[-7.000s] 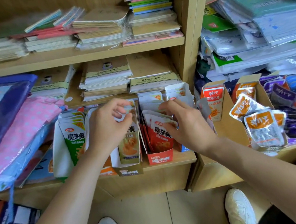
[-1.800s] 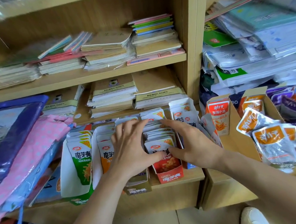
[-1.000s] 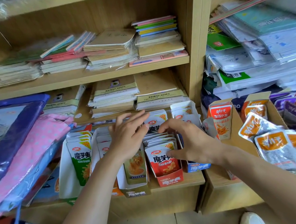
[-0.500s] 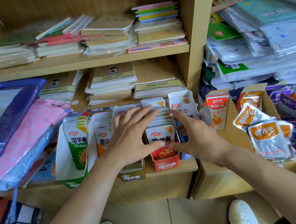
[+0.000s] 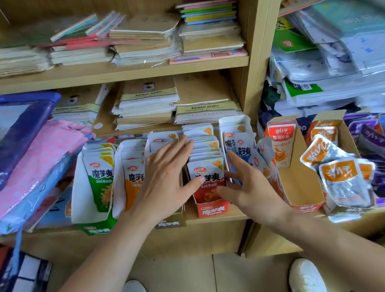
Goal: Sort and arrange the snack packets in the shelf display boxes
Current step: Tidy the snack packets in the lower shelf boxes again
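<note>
Fingers (image 5: 178, 150) of our left hand (image 5: 165, 186) and right hand (image 5: 249, 188): spread apart, flanking the red box (image 5: 212, 211). Packets (image 5: 206, 172) inside: upright, white-topped, red-bottomed.

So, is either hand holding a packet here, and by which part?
Nothing is held. The left hand lies open, thumb touching the front red packet; the right hand is spread beside the red box.

wooden shelving (image 5: 113, 75) above pale tiled floor (image 5: 205, 288)

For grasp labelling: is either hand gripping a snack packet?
No, the left hand and right hand flank the red display box with open, spread fingers.
</note>
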### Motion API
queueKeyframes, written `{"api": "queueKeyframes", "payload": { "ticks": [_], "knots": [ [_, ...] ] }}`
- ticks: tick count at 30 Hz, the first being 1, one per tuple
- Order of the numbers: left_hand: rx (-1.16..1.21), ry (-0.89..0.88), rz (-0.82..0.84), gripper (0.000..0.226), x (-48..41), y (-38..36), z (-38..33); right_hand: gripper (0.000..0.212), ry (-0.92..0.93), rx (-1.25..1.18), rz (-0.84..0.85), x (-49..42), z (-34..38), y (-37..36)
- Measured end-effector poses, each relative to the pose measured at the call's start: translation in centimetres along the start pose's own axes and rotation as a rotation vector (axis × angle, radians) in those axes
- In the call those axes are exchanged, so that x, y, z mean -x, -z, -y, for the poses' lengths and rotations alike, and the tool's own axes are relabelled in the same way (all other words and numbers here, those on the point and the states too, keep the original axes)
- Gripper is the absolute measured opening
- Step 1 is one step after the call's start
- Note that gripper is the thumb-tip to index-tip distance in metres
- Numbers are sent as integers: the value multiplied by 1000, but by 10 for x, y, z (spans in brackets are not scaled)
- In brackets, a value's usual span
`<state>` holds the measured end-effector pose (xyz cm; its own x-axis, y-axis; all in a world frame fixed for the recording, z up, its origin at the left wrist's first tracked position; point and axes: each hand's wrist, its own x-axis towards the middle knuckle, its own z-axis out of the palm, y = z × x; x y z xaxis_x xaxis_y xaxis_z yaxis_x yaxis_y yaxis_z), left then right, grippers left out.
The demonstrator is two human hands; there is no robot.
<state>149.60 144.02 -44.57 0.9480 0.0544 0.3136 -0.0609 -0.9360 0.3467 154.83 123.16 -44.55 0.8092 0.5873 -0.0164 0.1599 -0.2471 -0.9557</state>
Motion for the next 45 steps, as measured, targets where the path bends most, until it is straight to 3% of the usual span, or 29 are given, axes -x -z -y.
{"api": "queueKeyframes", "payload": {
  "ticks": [4, 7, 10, 18, 21, 33, 38, 41, 45],
  "knots": [
    [-35, -37, -170, 66, 22, 2, -4, 53, 7, 37, -112, 24, -8, -19],
    [-56, -119, -269, 47, 34, 1, -11, 56, 2, 31, -98, 31, -15, -30],
    [-78, -116, -311, 44, 43, -4, -19, 66, 13, 16, -105, 29, -16, -32],
    [-214, -11, -194, 37, 77, -9, 5, 72, 8, 193, -152, 25, -24, -37],
    [-246, 3, -192, 22, 86, -15, 17, 75, 37, 284, -178, 22, -30, -46],
    [-251, 131, -236, 27, 80, -10, 20, 32, 170, 232, -165, 5, -59, -58],
    [-214, 151, -294, 30, 78, -9, 19, 27, 206, 201, -117, 6, -63, -51],
    [-131, 64, -373, 28, 77, -3, 12, 29, 221, 180, -38, 7, -58, -46],
    [-54, -199, -451, 17, 65, 6, -16, 49, 262, 210, 57, 14, -47, -28]
  ]
}}
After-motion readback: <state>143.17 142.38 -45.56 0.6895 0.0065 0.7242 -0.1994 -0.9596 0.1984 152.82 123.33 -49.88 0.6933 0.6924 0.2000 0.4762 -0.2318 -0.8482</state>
